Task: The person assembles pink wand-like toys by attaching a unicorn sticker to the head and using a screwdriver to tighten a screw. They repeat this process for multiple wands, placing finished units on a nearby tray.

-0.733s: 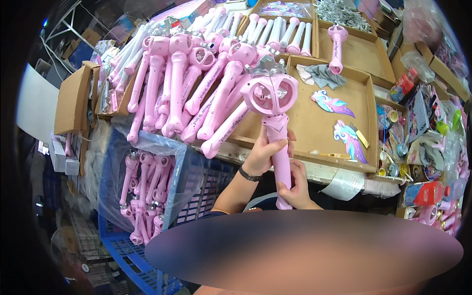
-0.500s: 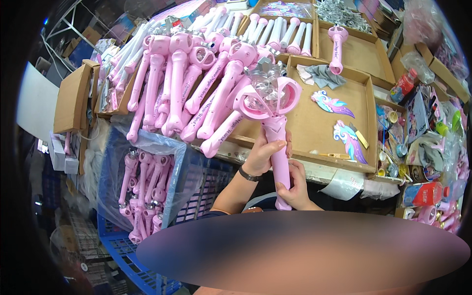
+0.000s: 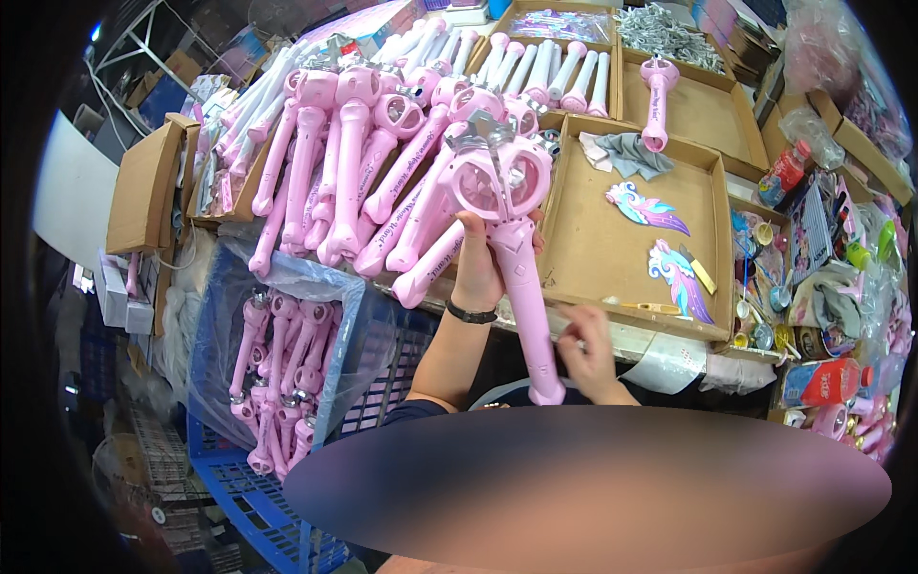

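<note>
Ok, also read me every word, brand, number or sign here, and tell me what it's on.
I won't copy wording or brands, but print shows here:
Piled pink wands: dark script along some handles.
Pink wand in the upper tray: dark script on its handle.
Red-labelled bottle at right: lettering blurred.
Hanging white sheet: marks too small to read.
Held wand: no lettering I can make out.

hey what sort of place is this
Probably a toy workshop: pink wands lie in a heap, a blue crate holds more, and a cardboard tray holds two wing-shaped pieces.
</note>
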Tool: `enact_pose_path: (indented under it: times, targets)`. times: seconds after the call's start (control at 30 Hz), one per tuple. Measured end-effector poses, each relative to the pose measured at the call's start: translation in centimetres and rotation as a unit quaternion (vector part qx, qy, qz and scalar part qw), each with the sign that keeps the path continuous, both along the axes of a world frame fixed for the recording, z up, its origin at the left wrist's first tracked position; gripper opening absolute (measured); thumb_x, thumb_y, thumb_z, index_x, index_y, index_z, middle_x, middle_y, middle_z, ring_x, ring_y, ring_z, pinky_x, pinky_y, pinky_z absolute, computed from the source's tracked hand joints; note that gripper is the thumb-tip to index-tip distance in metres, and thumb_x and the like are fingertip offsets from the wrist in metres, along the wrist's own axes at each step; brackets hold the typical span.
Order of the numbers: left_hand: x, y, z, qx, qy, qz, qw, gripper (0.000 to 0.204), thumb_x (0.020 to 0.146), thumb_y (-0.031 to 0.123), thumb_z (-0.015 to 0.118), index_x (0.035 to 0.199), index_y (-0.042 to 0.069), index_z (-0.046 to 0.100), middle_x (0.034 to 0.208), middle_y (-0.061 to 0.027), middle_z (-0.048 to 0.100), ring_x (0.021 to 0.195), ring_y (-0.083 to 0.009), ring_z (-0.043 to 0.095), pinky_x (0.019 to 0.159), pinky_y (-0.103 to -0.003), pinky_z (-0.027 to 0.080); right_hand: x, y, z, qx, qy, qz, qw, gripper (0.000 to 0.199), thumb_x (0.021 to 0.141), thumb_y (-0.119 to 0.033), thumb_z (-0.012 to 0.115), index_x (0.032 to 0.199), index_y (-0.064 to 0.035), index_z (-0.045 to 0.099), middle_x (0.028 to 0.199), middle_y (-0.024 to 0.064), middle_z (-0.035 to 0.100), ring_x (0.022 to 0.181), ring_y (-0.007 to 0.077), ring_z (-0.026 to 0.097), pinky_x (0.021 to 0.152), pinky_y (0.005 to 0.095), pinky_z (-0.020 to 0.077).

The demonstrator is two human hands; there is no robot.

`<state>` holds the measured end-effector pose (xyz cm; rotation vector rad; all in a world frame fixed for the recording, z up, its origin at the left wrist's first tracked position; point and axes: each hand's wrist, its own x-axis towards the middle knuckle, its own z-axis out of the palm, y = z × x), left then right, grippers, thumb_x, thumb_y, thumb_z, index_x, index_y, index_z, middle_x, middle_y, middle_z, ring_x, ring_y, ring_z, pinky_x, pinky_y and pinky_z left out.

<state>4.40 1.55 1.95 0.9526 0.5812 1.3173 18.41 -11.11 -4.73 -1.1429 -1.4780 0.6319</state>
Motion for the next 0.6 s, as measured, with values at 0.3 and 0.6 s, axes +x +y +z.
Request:
enact_pose_path:
  times: [0.3, 0.6]
  targets:
    - [-0.4, -0.5, -0.4, -0.004, -0.001, -0.078, 0.997, 0.081, 0.071, 0.07, 0.053, 0.113, 0.001, 0.048, 0.088, -0.0086, 0.06, 0.068, -0.0139, 0.06, 0.059, -0.026, 0.05, 3.0, 1.0, 7.6, 0.172, -0.086, -0.042, 0.98, 0.026, 0.076, 0.004, 0.063, 0.1, -0.0006, 0.053, 0.081, 0.0104, 0.061, 0.062, 0.0224, 0.059, 0.056, 0.0301, 0.047]
    - [-0.9, -0.5, -0.8, 0.028, 0.033, -0.076, 0.996, 0.08, 0.073, 0.064, 0.059, 0.12, 0.001, 0.044, 0.093, -0.0089, 0.06, 0.074, -0.0146, 0.06, 0.061, -0.025, 0.05, 2.6, 1.7, 9.3, 0.202, -0.176, -0.042, 0.962, 0.03, 0.071, 0.003, 0.066, 0.098, -0.003, 0.053, 0.078, 0.0098, 0.06, 0.06, 0.0242, 0.057, 0.052, 0.0327, 0.0442]
